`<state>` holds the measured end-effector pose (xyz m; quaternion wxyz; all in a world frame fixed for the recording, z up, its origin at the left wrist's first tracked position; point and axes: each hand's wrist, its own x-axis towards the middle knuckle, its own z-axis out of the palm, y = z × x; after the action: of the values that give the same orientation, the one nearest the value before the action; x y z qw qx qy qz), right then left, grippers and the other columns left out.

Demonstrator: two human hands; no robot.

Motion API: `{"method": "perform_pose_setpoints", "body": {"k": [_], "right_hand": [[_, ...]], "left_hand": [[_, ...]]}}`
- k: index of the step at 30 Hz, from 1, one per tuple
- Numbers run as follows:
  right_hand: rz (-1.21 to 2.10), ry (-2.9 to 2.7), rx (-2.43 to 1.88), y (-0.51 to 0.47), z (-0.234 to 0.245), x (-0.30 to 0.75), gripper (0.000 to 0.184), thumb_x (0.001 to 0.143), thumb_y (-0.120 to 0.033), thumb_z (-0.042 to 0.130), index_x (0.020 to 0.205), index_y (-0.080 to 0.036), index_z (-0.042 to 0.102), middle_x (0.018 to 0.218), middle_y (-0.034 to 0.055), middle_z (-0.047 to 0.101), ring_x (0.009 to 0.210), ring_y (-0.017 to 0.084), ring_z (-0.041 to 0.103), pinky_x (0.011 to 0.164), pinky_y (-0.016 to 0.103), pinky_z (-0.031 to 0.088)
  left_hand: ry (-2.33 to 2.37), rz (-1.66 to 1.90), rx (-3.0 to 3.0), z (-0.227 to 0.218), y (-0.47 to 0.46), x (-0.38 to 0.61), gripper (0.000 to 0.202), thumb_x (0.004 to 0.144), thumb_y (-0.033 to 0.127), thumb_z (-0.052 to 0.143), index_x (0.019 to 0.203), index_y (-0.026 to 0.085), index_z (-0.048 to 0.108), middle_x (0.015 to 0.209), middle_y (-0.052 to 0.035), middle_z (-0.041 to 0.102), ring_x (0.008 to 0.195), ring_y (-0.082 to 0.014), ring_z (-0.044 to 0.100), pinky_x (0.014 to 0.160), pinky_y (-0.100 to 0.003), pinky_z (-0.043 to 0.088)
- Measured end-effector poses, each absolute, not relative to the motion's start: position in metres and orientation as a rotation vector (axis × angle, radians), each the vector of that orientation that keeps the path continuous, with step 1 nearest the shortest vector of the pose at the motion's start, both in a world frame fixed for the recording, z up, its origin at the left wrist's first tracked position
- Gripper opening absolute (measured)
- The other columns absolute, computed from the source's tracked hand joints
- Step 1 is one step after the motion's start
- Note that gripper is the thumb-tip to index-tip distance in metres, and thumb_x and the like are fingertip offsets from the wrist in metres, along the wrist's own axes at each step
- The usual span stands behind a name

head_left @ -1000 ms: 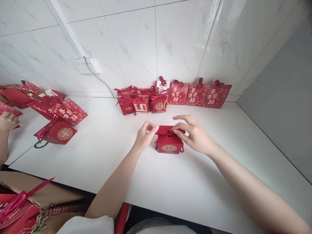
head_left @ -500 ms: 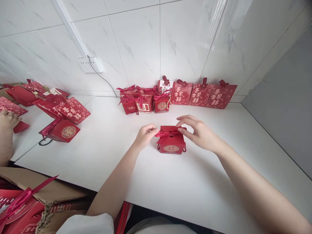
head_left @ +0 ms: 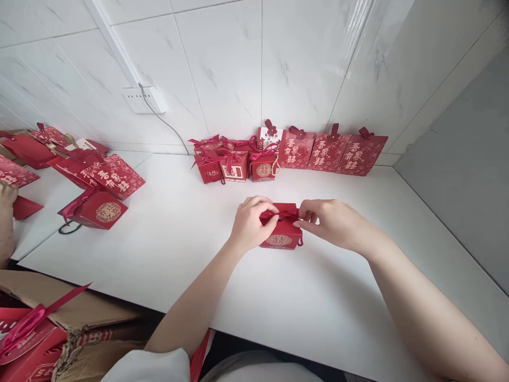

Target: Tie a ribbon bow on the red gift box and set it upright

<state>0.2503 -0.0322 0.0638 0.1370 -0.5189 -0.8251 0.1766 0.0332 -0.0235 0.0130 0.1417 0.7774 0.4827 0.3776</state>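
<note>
Fingers (head_left: 265, 218) of both hands pinch ribbon (head_left: 283, 215) atop red box (head_left: 280, 236).

two hands (head_left: 254, 223), one red box (head_left: 280, 233)

White table (head_left: 318, 307): one small red box (head_left: 280, 233) at centre, boxes (head_left: 234, 164) and gift bags (head_left: 332, 153) along the wall, bags (head_left: 99, 196) at left.

Red box (head_left: 280, 233) with gold emblem and red ribbon (head_left: 278, 215); white table (head_left: 199, 249).
</note>
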Motion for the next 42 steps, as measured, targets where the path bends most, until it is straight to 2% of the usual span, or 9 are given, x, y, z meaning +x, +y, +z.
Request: {"method": "perform_pose_setpoints", "body": {"k": [3,7,19,25,30,33,36,38,42], "right_hand": [[0.4,-2.5,-1.407,-0.034,0.062,0.248,0.017,0.091,-0.02,0.051,0.075,-0.023,0.051,0.073,-0.0029,0.061,0.057,0.014,0.047,0.053,0.026,0.033],[0.15,-2.626,-1.256,-0.035,0.06,0.247,0.023,0.093,-0.015,0.049,0.072,-0.021,0.042,0.065,-0.003,0.052,0.053,0.013,0.035,0.051,0.026,0.028],[-0.313,-2.753,-1.088,-0.037,0.058,0.248,0.023,0.085,0.001,0.05,0.072,-0.018,0.05,0.069,0.0007,0.054,0.057,0.015,0.042,0.056,0.029,0.029],[-0.07,-2.735,-1.244,-0.036,0.059,0.251,0.02,0.087,-0.002,0.052,0.076,-0.018,0.058,0.073,0.0016,0.059,0.058,0.016,0.049,0.055,0.03,0.033],[0.15,-2.463,-1.184,-0.042,0.08,0.271,0.01,0.096,-0.024,0.054,0.101,-0.023,0.063,0.098,0.003,0.066,0.076,0.018,0.06,0.065,0.032,0.044],[0.082,-2.296,-1.106,-0.041,0.082,0.271,0.015,0.099,-0.025,0.05,0.105,-0.022,0.062,0.107,0.0065,0.065,0.09,0.021,0.062,0.075,0.034,0.048],[0.012,-2.298,-0.97,-0.031,0.066,0.254,0.017,0.099,-0.022,0.05,0.106,-0.021,0.064,0.118,0.0101,0.062,0.108,0.026,0.059,0.092,0.043,0.046],[0.024,-2.297,-0.936,-0.023,0.048,0.24,0.018,0.099,-0.022,0.05,0.105,-0.022,0.066,0.123,0.0103,0.06,0.112,0.027,0.057,0.098,0.047,0.043],[0.246,-2.146,-0.991,-0.011,0.021,0.219,0.012,0.095,-0.024,0.058,0.098,-0.023,0.069,0.12,0.0086,0.062,0.108,0.026,0.059,0.095,0.046,0.045]], "left_hand": [[1.41,1.11,2.221,0.012,-0.023,0.035,0.009,0.082,0.019,0.065,0.087,0.024,0.07,0.106,-0.0013,0.065,0.104,-0.0181,0.06,0.097,-0.036,0.045],[1.432,1.12,2.238,0.012,-0.023,0.038,0.006,0.081,0.019,0.066,0.083,0.023,0.07,0.105,-0.0019,0.064,0.103,-0.0182,0.059,0.097,-0.037,0.045],[1.52,1.142,2.065,0.005,-0.023,0.043,0.009,0.078,0.016,0.062,0.079,0.022,0.068,0.108,-0.002,0.062,0.104,-0.019,0.058,0.096,-0.036,0.045],[1.464,1.184,2.018,0.004,-0.021,0.042,0.008,0.079,0.017,0.061,0.078,0.022,0.067,0.108,-0.0029,0.062,0.107,-0.0195,0.058,0.095,-0.034,0.044],[1.404,1.303,1.609,0.012,-0.012,0.017,0.018,0.085,0.037,0.06,0.096,0.023,0.061,0.107,-0.0029,0.065,0.104,-0.0176,0.059,0.089,-0.029,0.044],[1.528,1.289,1.479,0.017,-0.007,-0.001,0.034,0.087,0.053,0.055,0.076,0.02,0.056,0.081,-0.0011,0.063,0.083,-0.0159,0.058,0.079,-0.028,0.041],[1.531,0.941,1.488,0.019,-0.007,-0.009,0.054,0.086,0.066,0.048,0.062,0.018,0.054,0.064,-0.0005,0.056,0.068,-0.015,0.052,0.07,-0.029,0.037],[1.475,0.795,1.485,0.019,-0.01,-0.008,0.055,0.084,0.067,0.05,0.062,0.017,0.055,0.063,-0.0005,0.055,0.066,-0.0148,0.05,0.067,-0.029,0.035],[1.289,0.849,1.468,0.022,-0.014,-0.001,0.041,0.082,0.056,0.062,0.069,0.018,0.058,0.071,0.0002,0.056,0.073,-0.0143,0.051,0.072,-0.027,0.038]]}}
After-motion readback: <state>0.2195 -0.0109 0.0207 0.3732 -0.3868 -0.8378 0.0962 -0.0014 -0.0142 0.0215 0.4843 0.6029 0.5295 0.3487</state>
